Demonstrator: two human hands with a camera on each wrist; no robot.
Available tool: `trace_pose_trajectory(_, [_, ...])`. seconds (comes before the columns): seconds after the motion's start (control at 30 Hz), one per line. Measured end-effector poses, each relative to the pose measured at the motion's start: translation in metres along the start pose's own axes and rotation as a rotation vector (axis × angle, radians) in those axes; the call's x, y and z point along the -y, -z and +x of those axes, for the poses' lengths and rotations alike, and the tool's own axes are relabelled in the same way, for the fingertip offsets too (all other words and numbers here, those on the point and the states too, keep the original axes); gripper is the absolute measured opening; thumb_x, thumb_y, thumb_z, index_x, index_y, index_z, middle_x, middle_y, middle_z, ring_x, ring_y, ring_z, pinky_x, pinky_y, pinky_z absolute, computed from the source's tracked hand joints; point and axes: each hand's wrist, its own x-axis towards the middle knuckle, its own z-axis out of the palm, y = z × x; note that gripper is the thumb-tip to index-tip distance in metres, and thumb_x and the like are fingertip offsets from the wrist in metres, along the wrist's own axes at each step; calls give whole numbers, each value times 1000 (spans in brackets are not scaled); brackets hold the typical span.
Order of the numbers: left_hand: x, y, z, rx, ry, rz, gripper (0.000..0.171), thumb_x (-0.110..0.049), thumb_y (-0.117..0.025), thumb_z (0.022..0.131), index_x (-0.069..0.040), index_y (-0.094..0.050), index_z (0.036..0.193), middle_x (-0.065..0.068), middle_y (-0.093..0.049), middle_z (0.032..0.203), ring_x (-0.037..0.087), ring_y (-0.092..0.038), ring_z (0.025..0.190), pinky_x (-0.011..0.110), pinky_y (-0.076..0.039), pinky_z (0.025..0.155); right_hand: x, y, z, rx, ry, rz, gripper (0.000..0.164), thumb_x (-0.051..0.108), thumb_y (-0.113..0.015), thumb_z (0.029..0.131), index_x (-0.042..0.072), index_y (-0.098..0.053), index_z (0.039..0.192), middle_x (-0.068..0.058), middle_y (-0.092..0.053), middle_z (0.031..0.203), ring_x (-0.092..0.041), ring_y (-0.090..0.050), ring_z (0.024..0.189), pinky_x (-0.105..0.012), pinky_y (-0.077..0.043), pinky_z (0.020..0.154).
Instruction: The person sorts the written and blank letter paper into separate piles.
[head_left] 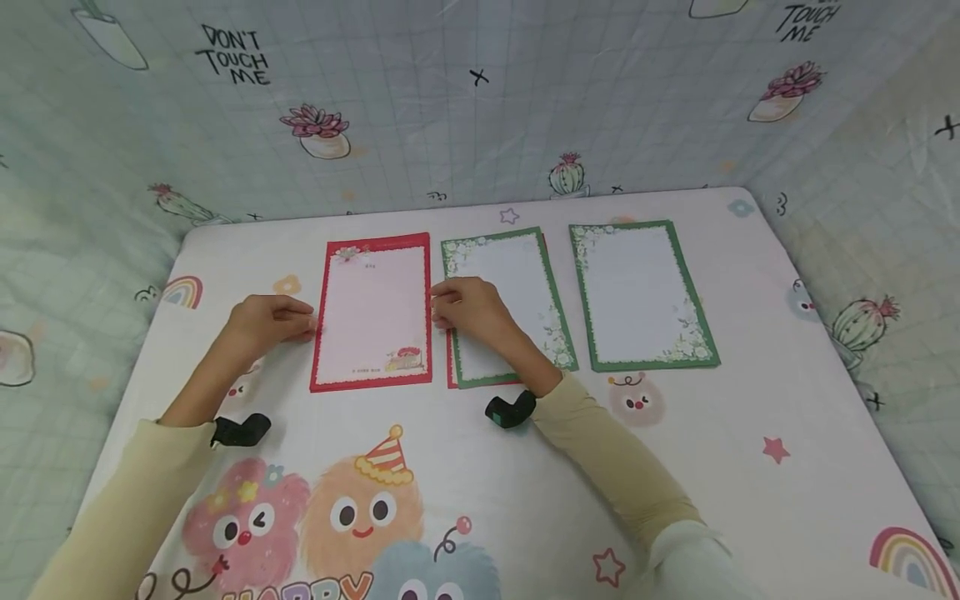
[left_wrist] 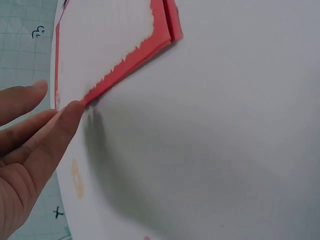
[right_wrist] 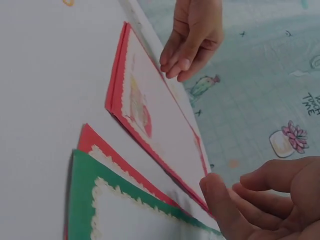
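A stack of red-bordered paper sheets (head_left: 372, 321), printed with flowers and a small mushroom-like picture, lies on the table's left part. At its left edge, my left hand (head_left: 267, 325) touches the side with extended fingertips (left_wrist: 72, 112). On the opposite side my right hand (head_left: 474, 310) has its fingertips by the right edge, thumb and fingers apart in the right wrist view. Beneath that hand lies a green-bordered sheet (head_left: 498, 262) with white flowers, with a red-bordered sheet (right_wrist: 94, 141) peeking out below it.
Another green-bordered stack (head_left: 637, 292) lies to the right. The white tablecloth (head_left: 555, 508) has printed cartoon figures and stars. Behind and at both sides hangs a pale checked cloth (head_left: 480, 125). Black straps (head_left: 242, 430) sit at the wrists.
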Motion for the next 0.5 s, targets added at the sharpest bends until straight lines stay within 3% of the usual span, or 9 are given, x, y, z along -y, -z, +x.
trace_pose_trajectory(0.1, [-6, -1, -4, -47, -65, -7, 39, -26, -68, 99, 1, -65, 128, 21, -71, 118, 25, -72, 100, 12, -53, 76, 0, 16, -6, -15, 31, 48, 30, 12, -66, 100, -1, -67, 127, -12, -75, 106, -22, -75, 89, -24, -60, 80])
trace_pose_trajectory(0.2, [-14, -4, -8, -60, -102, -91, 38, -26, -67, 100, 1, -65, 128, 22, -70, 120, 23, -73, 100, 9, -54, 77, -2, 36, -12, -41, 46, 73, 29, 10, -66, 100, -2, -67, 126, -14, -75, 111, -24, -74, 96, -25, -61, 82])
trace_pose_trajectory(0.33, [-25, -11, -11, -29, -134, -218, 39, -24, -66, 101, 3, -63, 128, 24, -68, 123, 17, -74, 97, 17, -58, 83, -8, 60, -22, -68, 53, 78, 29, 9, -63, 101, -3, -67, 127, -14, -74, 114, -28, -73, 102, -26, -61, 84])
trace_pose_trajectory(0.5, [-39, -24, -13, 26, -169, -311, 36, -20, -63, 103, 4, -62, 129, 24, -67, 126, 20, -72, 105, 31, -57, 90, -20, 83, -39, -79, 53, 90, 30, 9, -61, 102, -5, -65, 128, -18, -73, 117, -31, -72, 105, -30, -60, 88])
